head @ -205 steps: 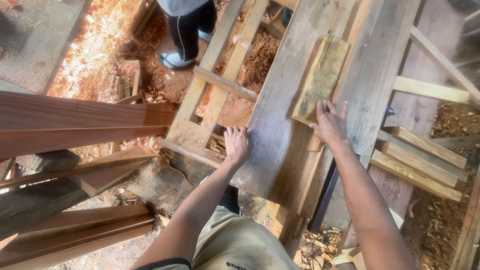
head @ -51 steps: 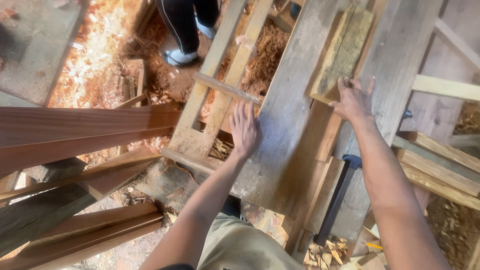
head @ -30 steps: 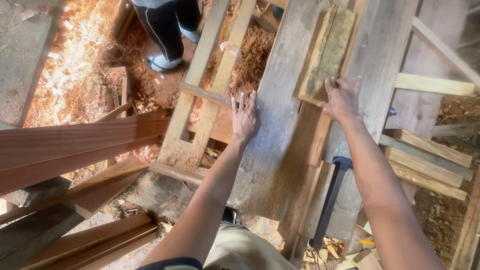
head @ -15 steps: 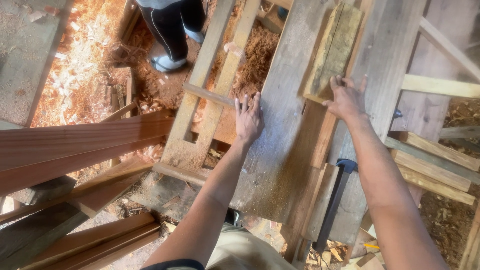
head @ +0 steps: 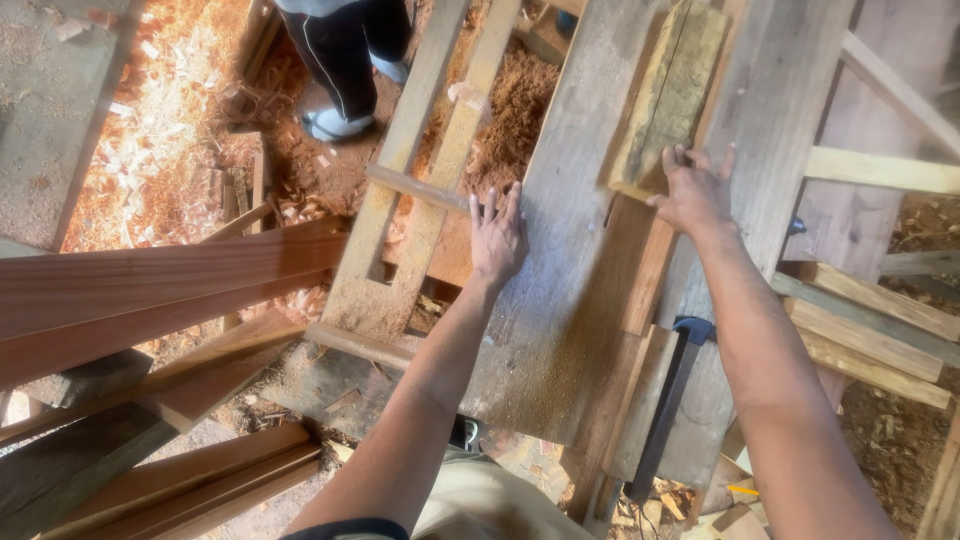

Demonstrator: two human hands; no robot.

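A weathered yellowish wood block (head: 672,90) lies lengthwise on a grey saw bench top (head: 560,260). My right hand (head: 693,190) rests flat with spread fingers on the block's near end. My left hand (head: 497,235) lies flat, fingers apart, on the bench's left edge beside a wooden frame (head: 420,170). Neither hand grips anything. Fine sawdust covers the near part of the bench top.
Another person's legs and sandalled feet (head: 340,80) stand at the top left on sawdust and shavings. Reddish planks (head: 150,290) lie at the left. A dark bar-shaped tool (head: 670,400) lies on the bench near me. Pale battens (head: 870,320) are stacked at the right.
Over the earlier frames my right hand slid the block away from me along the bench, and my left hand shifted forward along the edge. In the last half second almost nothing moved.
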